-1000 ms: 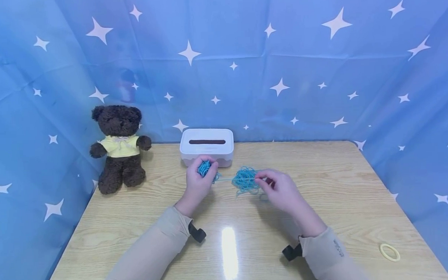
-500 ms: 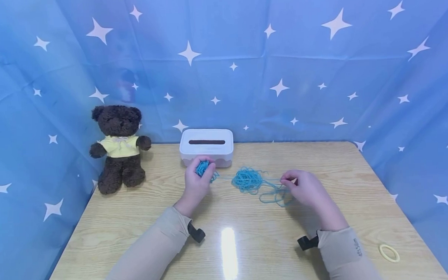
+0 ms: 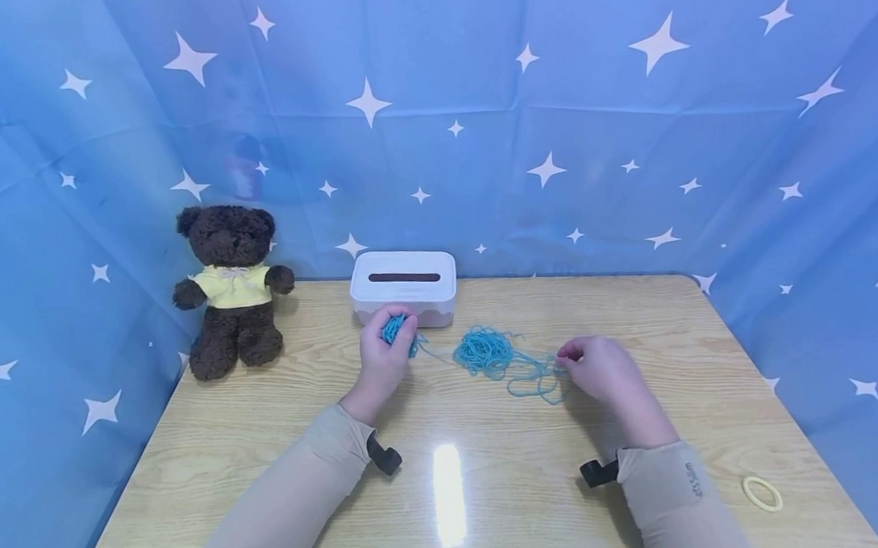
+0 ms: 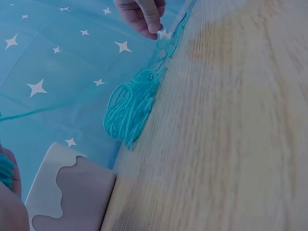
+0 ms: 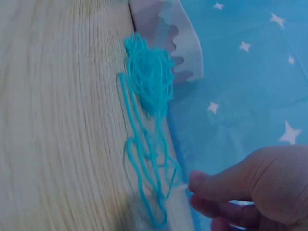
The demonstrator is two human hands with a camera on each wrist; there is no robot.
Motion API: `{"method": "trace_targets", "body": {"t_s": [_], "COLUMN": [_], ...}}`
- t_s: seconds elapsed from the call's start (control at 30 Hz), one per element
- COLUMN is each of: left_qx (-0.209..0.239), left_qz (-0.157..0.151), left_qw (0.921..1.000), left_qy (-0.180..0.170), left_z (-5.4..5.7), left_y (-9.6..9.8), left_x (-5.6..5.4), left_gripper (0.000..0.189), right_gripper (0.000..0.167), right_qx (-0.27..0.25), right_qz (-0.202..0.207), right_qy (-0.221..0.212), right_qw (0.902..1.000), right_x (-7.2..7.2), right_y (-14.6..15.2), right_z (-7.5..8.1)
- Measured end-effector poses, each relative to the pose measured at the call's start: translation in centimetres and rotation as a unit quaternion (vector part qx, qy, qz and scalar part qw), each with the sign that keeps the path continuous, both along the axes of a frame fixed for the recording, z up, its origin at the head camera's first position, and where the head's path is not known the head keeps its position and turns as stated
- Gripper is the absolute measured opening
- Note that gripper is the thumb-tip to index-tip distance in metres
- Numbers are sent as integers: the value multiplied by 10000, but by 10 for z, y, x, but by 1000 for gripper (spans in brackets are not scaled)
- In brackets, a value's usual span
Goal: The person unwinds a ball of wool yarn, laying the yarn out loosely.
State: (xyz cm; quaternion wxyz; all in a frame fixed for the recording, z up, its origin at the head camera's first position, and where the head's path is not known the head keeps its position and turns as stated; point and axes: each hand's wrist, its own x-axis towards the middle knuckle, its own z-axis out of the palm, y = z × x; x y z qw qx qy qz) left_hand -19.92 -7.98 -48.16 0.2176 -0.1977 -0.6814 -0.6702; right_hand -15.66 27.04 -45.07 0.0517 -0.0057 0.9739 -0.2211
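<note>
My left hand (image 3: 384, 352) grips a wad of blue yarn (image 3: 393, 329) in front of the tissue box; only part of this wad shows in the left wrist view. One thin strand trails from it to a loose tangled yarn pile (image 3: 484, 351) on the table. Right of the pile, loose loops of yarn (image 5: 144, 159) spread across the wood. My right hand (image 3: 598, 369) is just beyond these loops, thumb and forefinger tips close together. Its fingertips (image 5: 196, 180) are right at the loop's edge; I cannot tell whether they pinch a strand.
A white tissue box (image 3: 403, 287) stands at the back, behind my left hand. To its left sits a dark brown teddy bear (image 3: 232, 289) in a yellow top. A pale yellow ring (image 3: 762, 494) lies at the table's front right. Blue star-patterned cloth (image 3: 586, 124) hangs behind and at both sides.
My right hand has moved right from beside the yarn pile, and loops of yarn now lie between pile and hand. The strand at my left hand has gone slack. The left hand barely moved.
</note>
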Motion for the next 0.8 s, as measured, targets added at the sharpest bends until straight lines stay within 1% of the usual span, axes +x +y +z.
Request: {"method": "trace_targets", "body": {"t_s": [0.03,0.1,0.17,0.23,0.3,0.37,0.47,0.53,0.67,0.8], "left_qx": [-25,-63,-94,-109,-120,-130,-181,-234,-317,-335], "left_qz": [-12,-20,-52,-119,-181,-236,-264,-283,-378,-491], "left_qw": [10000,10000,9999,9999,9998,9996,9995,9993,9988,9981], "left_qy": [8,33,48,60,52,56,57,31,-59,-146], "left_z": [0,0,1,1,1,1,1,1,2,4], "left_y": [0,2,3,3,4,5,5,5,5,6], "left_x": [0,1,1,2,2,2,2,2,4,5], "left_gripper": [8,7,7,6,6,5,7,9,17,25], "right_gripper": [22,21,21,23,29,35,40,41,40,30], "right_qx": [-23,-229,-713,-1288,-1868,-2293,-2518,-2570,-2648,-2606], "right_qz": [-21,-20,101,355,674,947,1186,1222,1156,1110], "right_qy": [125,469,805,1048,1066,1006,941,925,913,955], "right_qw": [9999,9986,9941,9855,9743,9635,9559,9542,9530,9543], "right_x": [1,4,7,11,13,14,15,15,14,13], "right_y": [-5,-18,-35,-56,-76,-96,-121,-135,-152,-158], "right_z": [1,1,0,-3,-6,-9,-13,-14,-15,-15]}}
